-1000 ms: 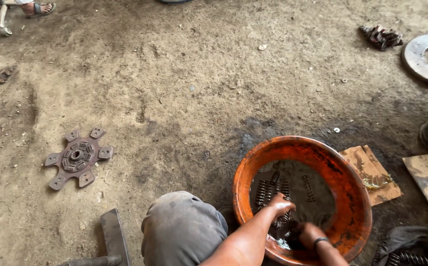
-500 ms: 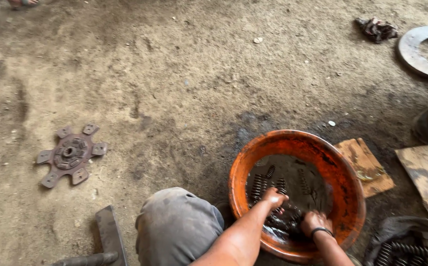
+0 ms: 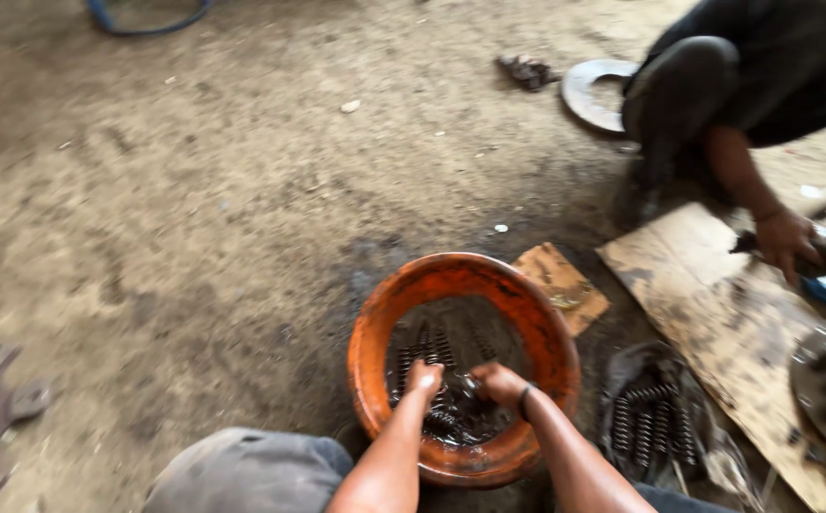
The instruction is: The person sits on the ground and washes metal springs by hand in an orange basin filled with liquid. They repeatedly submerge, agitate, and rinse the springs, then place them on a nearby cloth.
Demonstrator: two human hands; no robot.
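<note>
Here, in the head view, coil springs [image 3: 437, 347] are being handled inside the orange basin [image 3: 375, 323] on the dirt floor [image 3: 194, 190]. Left hand [image 3: 422, 378] and right hand [image 3: 500, 384] are being closed on springs in dark liquid; more springs [image 3: 646, 418] are lying beside the basin's right edge, apparently half done.

The floor [image 3: 194, 190] is made of bare packed earth, grey-brown and dusty, and it is darkened by oily stains near the wooden board [image 3: 717, 313]. The board is laid flat on the ground and is marked by dirt. A small piece of cardboard [image 3: 560, 285] is placed just left of the board. A metal ring [image 3: 589, 95] is seen beyond the board, and a blue hose [image 3: 147, 19] is seen far to its left. Soft daylight is spread evenly.
</note>
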